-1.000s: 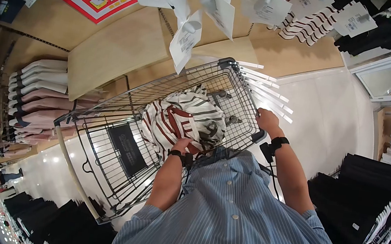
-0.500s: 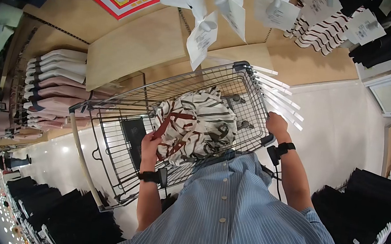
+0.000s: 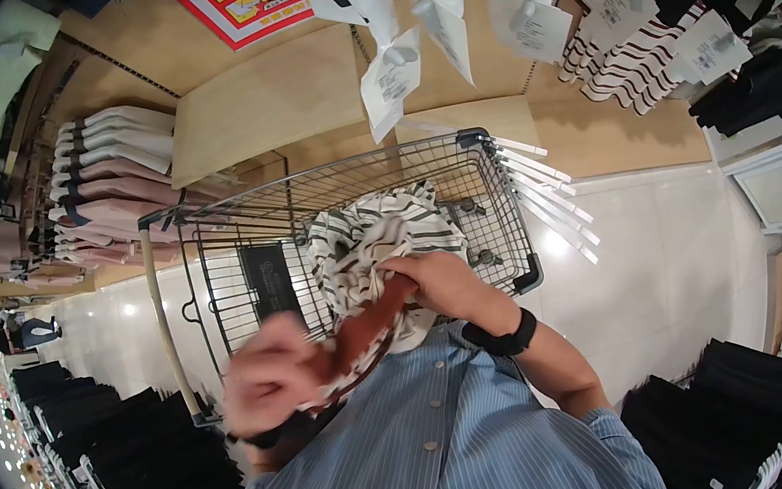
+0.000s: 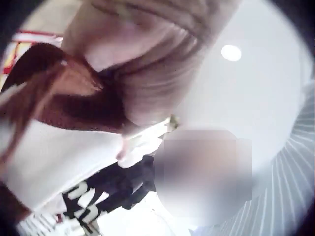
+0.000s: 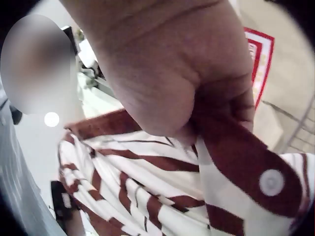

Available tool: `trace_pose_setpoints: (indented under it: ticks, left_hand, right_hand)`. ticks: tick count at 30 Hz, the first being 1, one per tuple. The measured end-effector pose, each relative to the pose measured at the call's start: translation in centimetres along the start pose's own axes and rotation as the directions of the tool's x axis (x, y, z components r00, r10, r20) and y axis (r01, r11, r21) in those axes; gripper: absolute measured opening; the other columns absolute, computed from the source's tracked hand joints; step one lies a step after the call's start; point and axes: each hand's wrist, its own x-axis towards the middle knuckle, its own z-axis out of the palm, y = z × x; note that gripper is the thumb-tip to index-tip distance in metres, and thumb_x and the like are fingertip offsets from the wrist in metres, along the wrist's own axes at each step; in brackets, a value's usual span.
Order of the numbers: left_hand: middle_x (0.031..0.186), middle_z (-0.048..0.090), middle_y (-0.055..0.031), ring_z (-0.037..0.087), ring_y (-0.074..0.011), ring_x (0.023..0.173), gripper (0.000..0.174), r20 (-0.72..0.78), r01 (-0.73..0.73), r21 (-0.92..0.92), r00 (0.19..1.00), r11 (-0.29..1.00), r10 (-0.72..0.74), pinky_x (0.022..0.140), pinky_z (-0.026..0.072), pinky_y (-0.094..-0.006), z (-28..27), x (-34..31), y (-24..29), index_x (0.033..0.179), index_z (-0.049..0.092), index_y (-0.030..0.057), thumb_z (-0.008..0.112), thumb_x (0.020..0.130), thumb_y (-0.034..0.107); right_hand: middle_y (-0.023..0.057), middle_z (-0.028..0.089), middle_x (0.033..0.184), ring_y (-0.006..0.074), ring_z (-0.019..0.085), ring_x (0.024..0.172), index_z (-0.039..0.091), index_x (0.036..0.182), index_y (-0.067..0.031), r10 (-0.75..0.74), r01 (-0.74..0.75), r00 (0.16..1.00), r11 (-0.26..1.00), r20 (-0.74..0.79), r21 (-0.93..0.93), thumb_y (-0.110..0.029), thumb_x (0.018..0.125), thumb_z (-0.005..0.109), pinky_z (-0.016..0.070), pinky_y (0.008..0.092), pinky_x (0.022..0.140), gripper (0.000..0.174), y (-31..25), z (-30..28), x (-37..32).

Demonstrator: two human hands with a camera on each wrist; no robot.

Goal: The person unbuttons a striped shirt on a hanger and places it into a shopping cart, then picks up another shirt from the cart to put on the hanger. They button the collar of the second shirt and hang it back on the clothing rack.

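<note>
A brown-and-white striped garment with a brown band (image 3: 366, 330) is stretched between both hands, above the near side of the cart. The left hand (image 3: 272, 375), blurred in the head view, grips one end of the brown band; in the left wrist view the fingers of the left hand (image 4: 147, 64) curl round brown cloth. The right hand (image 3: 444, 285) pinches the band's other end; in the right wrist view the right hand (image 5: 182, 73) holds a brown collar-like strip (image 5: 236, 152) with a white button. Black-and-white striped cloth (image 3: 340, 247) lies bunched in the cart.
The wire shopping cart (image 3: 246, 198) stands before wooden shelving (image 3: 272, 95), its handle (image 3: 165, 322) at the left. Tagged garments hang overhead, folded pink and white clothes (image 3: 117, 183) are at the left, and black clothes (image 3: 709, 414) hang at the right.
The right hand has left the cart's far-right rim and now holds the brown-striped garment. The left hand has moved down toward the body, lifting that garment off the black-and-white cloth.
</note>
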Motion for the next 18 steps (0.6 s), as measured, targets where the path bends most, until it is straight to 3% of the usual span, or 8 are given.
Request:
trace_pose_setpoints:
  ticks: [2, 3, 4, 6, 8, 10, 14, 18]
  left_hand:
    - [0.078, 0.055, -0.0065, 0.044, -0.0157, 0.071, 0.008, -0.439, -0.078, 0.307, 0.873, 0.948, 0.214, 0.067, 0.0361, -0.0279, -0.7, -2.3, 1.6, 0.069, 0.063, 0.0037, 0.063, 0.072, -0.004]
    - [0.083, 0.06, -0.0073, 0.05, -0.0136, 0.075, 0.01, -0.592, -0.083, 0.465, 0.711, 0.881, 0.38, 0.066, 0.0404, -0.0262, -1.0, -1.8, 2.1, 0.084, 0.063, 0.001, 0.06, 0.078, -0.006]
    - [0.09, 0.062, -0.0078, 0.056, -0.0137, 0.08, 0.016, -0.726, 0.128, 0.609, 0.489, 0.783, 0.484, 0.067, 0.0448, -0.0247, -1.7, -1.9, 1.6, 0.097, 0.059, -0.0005, 0.057, 0.083, -0.008]
    - [0.096, 0.063, -0.008, 0.059, -0.0145, 0.083, 0.02, -0.797, 0.285, 0.551, 0.457, 0.784, 0.394, 0.068, 0.0477, -0.0255, -1.9, -0.1, 0.8, 0.106, 0.055, 0.0001, 0.056, 0.087, -0.007]
    - [0.094, 0.061, -0.0076, 0.059, -0.0149, 0.082, 0.018, -0.715, 0.507, 0.369, 0.69, 0.779, -0.11, 0.07, 0.0476, -0.0263, -2.9, 0.2, -2.5, 0.105, 0.056, 0.0009, 0.058, 0.087, -0.003]
    - [0.093, 0.054, -0.0053, 0.053, -0.0121, 0.08, 0.017, -0.526, 0.378, 0.299, 0.832, 0.876, -0.18, 0.068, 0.0445, -0.0228, -2.3, 0.8, -10.1, 0.1, 0.056, 0.0005, 0.054, 0.086, -0.009]
    - [0.092, 0.057, -0.0062, 0.055, -0.0144, 0.082, 0.015, -0.627, 0.541, -0.086, 0.624, 0.837, -0.467, 0.077, 0.044, -0.026, 0.3, -3.1, -23.7, 0.096, 0.058, 0.0, 0.052, 0.085, -0.008]
    - [0.085, 0.059, -0.0042, 0.054, -0.0125, 0.078, 0.016, -0.485, 0.479, -0.441, 0.584, 0.759, -0.651, 0.072, 0.0427, -0.0245, 4.5, -1.8, -21.9, 0.096, 0.061, -0.0005, 0.048, 0.088, -0.004]
  right_hand:
    - [0.0142, 0.066, 0.1, 0.0362, 0.064, 0.086, 0.048, 0.135, -0.0152, 0.032, -0.027, 0.994, 0.999, -0.109, 0.046, -0.005, 0.079, 0.062, 0.0515, 0.0422, 0.072, 0.059, -3.9, -3.8, -0.7]
    - [0.0145, 0.067, 0.1, 0.0361, 0.065, 0.086, 0.051, 0.13, -0.0136, 0.031, -0.003, 0.979, 0.991, -0.203, 0.137, -0.005, 0.081, 0.057, 0.0518, 0.0425, 0.071, 0.051, -6.7, -6.2, -1.3]
    - [0.0145, 0.067, 0.1, 0.0362, 0.065, 0.085, 0.052, 0.128, -0.0124, -0.038, 0.098, 0.944, 0.981, -0.329, 0.169, -0.005, 0.081, 0.057, 0.052, 0.0427, 0.071, 0.048, -8.9, -8.0, -2.1]
    - [0.0146, 0.067, 0.1, 0.0365, 0.065, 0.082, 0.053, 0.124, -0.0099, -0.143, 0.298, 0.813, 0.935, -0.565, 0.193, -0.005, 0.081, 0.056, 0.0523, 0.043, 0.07, 0.043, -11.6, -9.8, -3.7]
    - [0.0157, 0.067, 0.096, 0.0371, 0.065, 0.078, 0.053, 0.123, -0.0079, -0.041, 0.133, 0.87, 0.979, -0.491, 0.156, -0.008, 0.082, 0.056, 0.0523, 0.0431, 0.067, 0.041, -11.2, -10.3, -3.9]
    - [0.0186, 0.066, 0.086, 0.0381, 0.064, 0.071, 0.054, 0.118, -0.0046, 0.132, -0.12, 0.908, 0.991, -0.398, 0.056, -0.012, 0.083, 0.056, 0.0518, 0.0445, 0.063, 0.036, -9.1, -9.6, -2.9]
    - [0.0197, 0.065, 0.079, 0.0391, 0.063, 0.07, 0.058, 0.107, -0.0046, 0.291, -0.326, 0.895, 0.944, -0.339, -0.051, -0.011, 0.081, 0.057, 0.0508, 0.0472, 0.064, 0.027, -2.4, -4.0, -3.8]
    - [0.0203, 0.063, 0.084, 0.04, 0.063, 0.081, 0.057, 0.102, -0.001, 0.338, -0.372, 0.889, 0.926, -0.308, -0.058, -0.013, 0.081, 0.057, 0.0513, 0.0474, 0.068, 0.024, 3.3, -0.5, -6.3]
